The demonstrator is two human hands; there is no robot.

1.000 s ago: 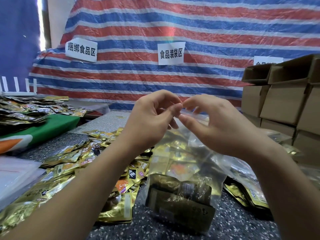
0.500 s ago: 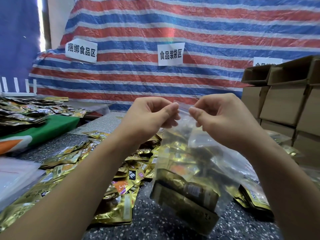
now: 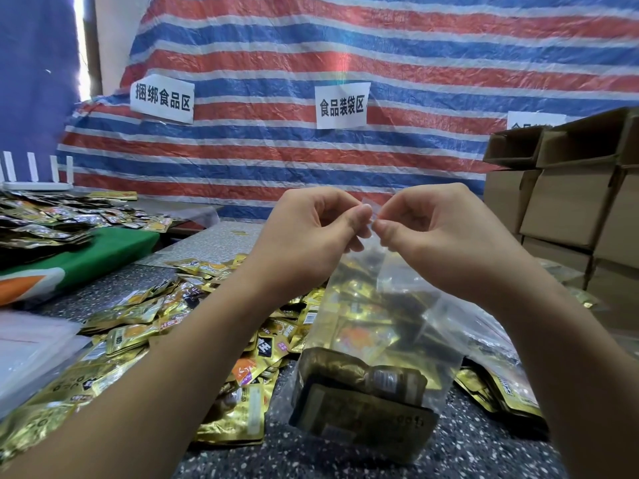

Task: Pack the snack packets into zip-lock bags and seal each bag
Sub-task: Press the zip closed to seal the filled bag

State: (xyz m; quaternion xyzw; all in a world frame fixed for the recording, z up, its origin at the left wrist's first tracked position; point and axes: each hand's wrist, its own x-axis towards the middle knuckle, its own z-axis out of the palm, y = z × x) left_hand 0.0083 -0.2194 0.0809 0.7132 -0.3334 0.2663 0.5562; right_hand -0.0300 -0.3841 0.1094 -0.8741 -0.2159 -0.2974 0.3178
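1. Two bare hands meet at the middle of the view, both raised above a dark speckled table (image 3: 345, 458).
2. Left hand (image 3: 311, 236) has its fingers curled in, and its thumb and forefinger pinch the top edge of a clear zip-lock bag (image 3: 390, 326).
3. Right hand (image 3: 446, 243) mirrors it, fingers curled, thumb and forefinger pinching the same top edge just beside the left fingertips; the two pinches nearly touch.
4. From that edge the zip-lock bag hangs down, its bottom at or close to the table; I cannot tell whether it rests there.
5. Inside the bag lie several gold snack packets, the lowest ones (image 3: 363, 392) dark gold and stacked flat at the bottom.
6. Whether the zip strip is pressed closed along its length cannot be told, since the fingers cover it.
7. Many loose gold packets (image 3: 145, 326) are heaped on the table under and to the left of the left forearm.
8. More gold packets (image 3: 501, 392) lie to the right of the bag, partly under another sheet of clear plastic.
9. Far left, a green cloth (image 3: 114, 250) carries a further pile of packets.
10. Brown cardboard boxes (image 3: 570, 209) are stacked at the right.
11. Behind everything hangs a red, white and blue striped tarp (image 3: 380, 46) with white paper signs (image 3: 342, 105) fixed to it.
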